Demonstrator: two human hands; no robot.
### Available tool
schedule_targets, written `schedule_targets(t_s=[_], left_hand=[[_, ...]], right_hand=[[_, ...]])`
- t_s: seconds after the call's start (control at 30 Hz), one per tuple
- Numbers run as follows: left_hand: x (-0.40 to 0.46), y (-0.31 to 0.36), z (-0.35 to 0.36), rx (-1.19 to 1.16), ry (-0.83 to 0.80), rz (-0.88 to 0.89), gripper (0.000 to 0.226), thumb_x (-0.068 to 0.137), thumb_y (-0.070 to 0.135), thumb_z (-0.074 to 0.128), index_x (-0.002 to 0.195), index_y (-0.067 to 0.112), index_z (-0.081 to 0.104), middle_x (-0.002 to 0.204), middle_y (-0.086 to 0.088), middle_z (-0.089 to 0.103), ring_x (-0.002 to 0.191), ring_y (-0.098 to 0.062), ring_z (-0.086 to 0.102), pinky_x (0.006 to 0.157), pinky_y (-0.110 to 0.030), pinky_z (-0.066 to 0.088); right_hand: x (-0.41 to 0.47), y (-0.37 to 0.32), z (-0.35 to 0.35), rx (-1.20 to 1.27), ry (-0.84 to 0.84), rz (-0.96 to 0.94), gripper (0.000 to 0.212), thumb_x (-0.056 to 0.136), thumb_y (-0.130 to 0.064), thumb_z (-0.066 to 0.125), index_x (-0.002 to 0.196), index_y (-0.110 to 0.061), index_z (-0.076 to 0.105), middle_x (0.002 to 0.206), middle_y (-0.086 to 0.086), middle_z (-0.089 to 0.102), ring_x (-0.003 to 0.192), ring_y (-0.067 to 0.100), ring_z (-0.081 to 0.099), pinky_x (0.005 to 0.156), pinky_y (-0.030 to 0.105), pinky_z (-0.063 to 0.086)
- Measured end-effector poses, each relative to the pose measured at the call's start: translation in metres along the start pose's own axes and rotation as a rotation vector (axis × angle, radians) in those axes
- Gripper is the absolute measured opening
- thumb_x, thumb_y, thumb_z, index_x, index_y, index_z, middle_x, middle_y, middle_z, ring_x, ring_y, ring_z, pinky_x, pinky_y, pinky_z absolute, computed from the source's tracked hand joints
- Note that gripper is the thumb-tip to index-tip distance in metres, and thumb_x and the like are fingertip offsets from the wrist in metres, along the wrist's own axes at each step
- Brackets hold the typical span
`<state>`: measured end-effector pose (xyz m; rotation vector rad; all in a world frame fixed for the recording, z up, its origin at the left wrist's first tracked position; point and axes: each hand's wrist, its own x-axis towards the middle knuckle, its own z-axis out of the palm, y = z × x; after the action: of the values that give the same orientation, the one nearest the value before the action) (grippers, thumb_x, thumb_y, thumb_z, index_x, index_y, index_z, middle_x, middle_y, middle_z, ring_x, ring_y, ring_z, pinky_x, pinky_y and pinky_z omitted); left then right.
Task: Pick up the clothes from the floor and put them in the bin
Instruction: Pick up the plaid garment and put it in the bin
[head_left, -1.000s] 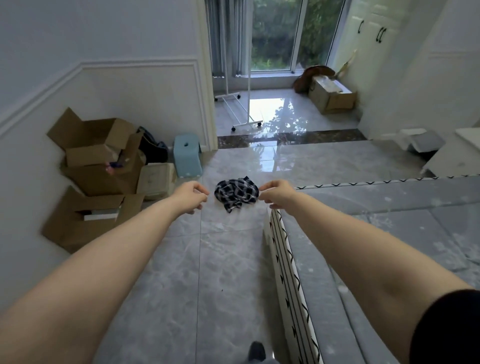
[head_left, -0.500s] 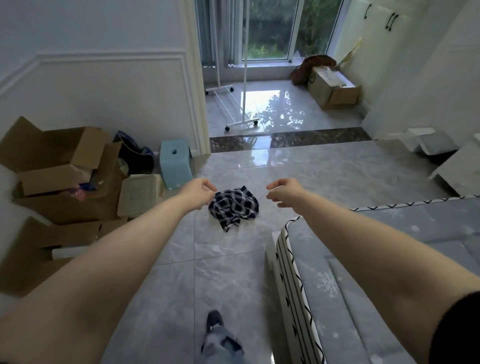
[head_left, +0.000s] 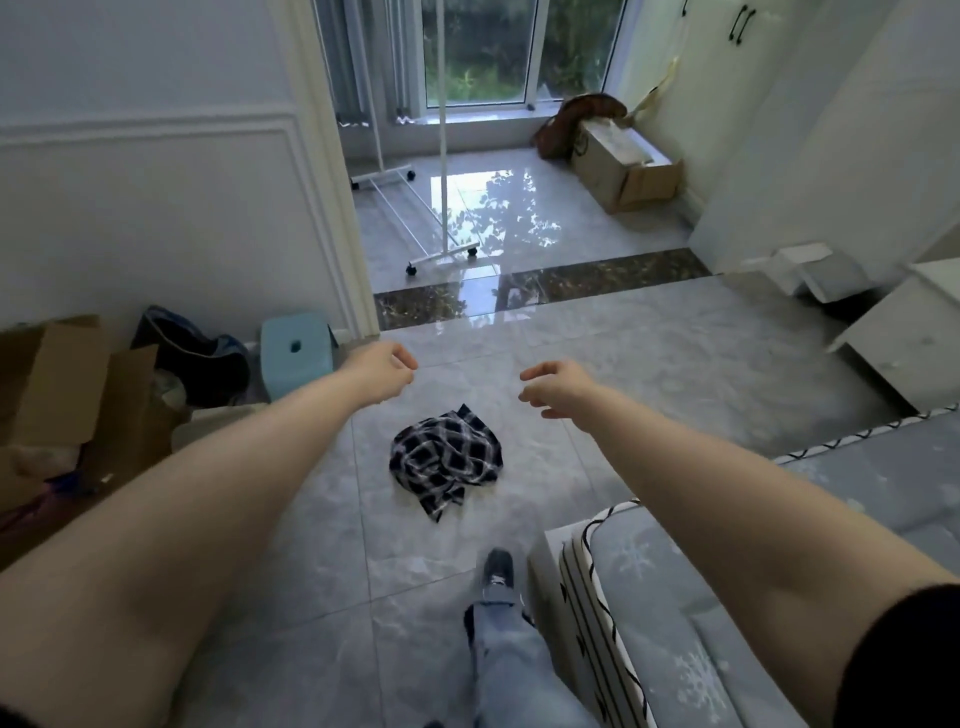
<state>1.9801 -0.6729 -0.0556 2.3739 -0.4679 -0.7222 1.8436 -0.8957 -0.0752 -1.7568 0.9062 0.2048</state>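
A crumpled black-and-white checked garment (head_left: 447, 457) lies on the grey tiled floor ahead of me. Both my arms are stretched forward above it. My left hand (head_left: 382, 371) hovers up and to the left of the garment, fingers curled shut, holding nothing. My right hand (head_left: 558, 387) hovers up and to the right of it, fingers loosely apart and empty. Neither hand touches the cloth. No bin can be picked out in view.
My foot in a dark shoe (head_left: 497, 571) steps just short of the garment. A grey mattress (head_left: 727, 597) fills the right. Cardboard boxes (head_left: 62, 395), a dark bag (head_left: 192, 358) and a blue stool (head_left: 296, 353) line the left wall. A rolling rack (head_left: 441, 249) stands beyond the threshold.
I have stepped forward, so the garment now lies nearer and lower in view. My hands have spread apart and sit above it. My leg has come further into view.
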Motion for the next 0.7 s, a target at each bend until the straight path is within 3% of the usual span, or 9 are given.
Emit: schedule_targets(t_s=[0.2, 0.4, 0.57, 0.7], left_hand=[[0.119, -0.003, -0.007, -0.003, -0.021, -0.036, 0.010, 0.088, 0.020, 0.053, 0.095, 0.025, 0.058, 0.103, -0.005, 0.068, 0.092, -0.021, 0.067, 0.073, -0.032, 0.053], [0.230, -0.016, -0.013, -0.092, 0.031, -0.145, 0.008, 0.089, 0.018, 0.052, 0.091, 0.024, 0.058, 0.108, -0.004, 0.067, 0.095, -0.023, 0.068, 0.075, -0.034, 0.052], [0.296, -0.060, -0.001, -0.018, 0.063, -0.164, 0.020, 0.087, 0.013, 0.055, 0.105, 0.016, 0.064, 0.118, -0.006, 0.065, 0.107, -0.025, 0.062, 0.088, -0.030, 0.046], [0.342, -0.107, 0.020, 0.028, 0.029, -0.193, 0.027, 0.086, 0.013, 0.055, 0.112, 0.015, 0.065, 0.125, -0.006, 0.063, 0.116, -0.025, 0.057, 0.096, -0.031, 0.043]], right_hand=[[0.127, -0.040, 0.001, -0.048, -0.020, -0.009, 0.023, 0.078, -0.008, 0.072, 0.101, -0.013, 0.069, 0.110, 0.014, 0.068, 0.100, 0.026, 0.064, 0.073, 0.031, 0.054], [0.245, -0.066, 0.006, -0.165, -0.067, 0.014, 0.021, 0.081, -0.005, 0.068, 0.100, -0.014, 0.067, 0.102, 0.010, 0.071, 0.091, 0.022, 0.063, 0.076, 0.034, 0.052], [0.319, -0.062, 0.037, -0.294, -0.076, 0.036, 0.023, 0.079, -0.007, 0.067, 0.099, -0.018, 0.071, 0.098, 0.003, 0.072, 0.097, 0.020, 0.067, 0.086, 0.035, 0.057], [0.365, -0.048, 0.068, -0.424, -0.087, -0.005, 0.026, 0.081, -0.007, 0.062, 0.102, -0.016, 0.074, 0.106, 0.003, 0.073, 0.099, 0.018, 0.068, 0.082, 0.032, 0.055]])
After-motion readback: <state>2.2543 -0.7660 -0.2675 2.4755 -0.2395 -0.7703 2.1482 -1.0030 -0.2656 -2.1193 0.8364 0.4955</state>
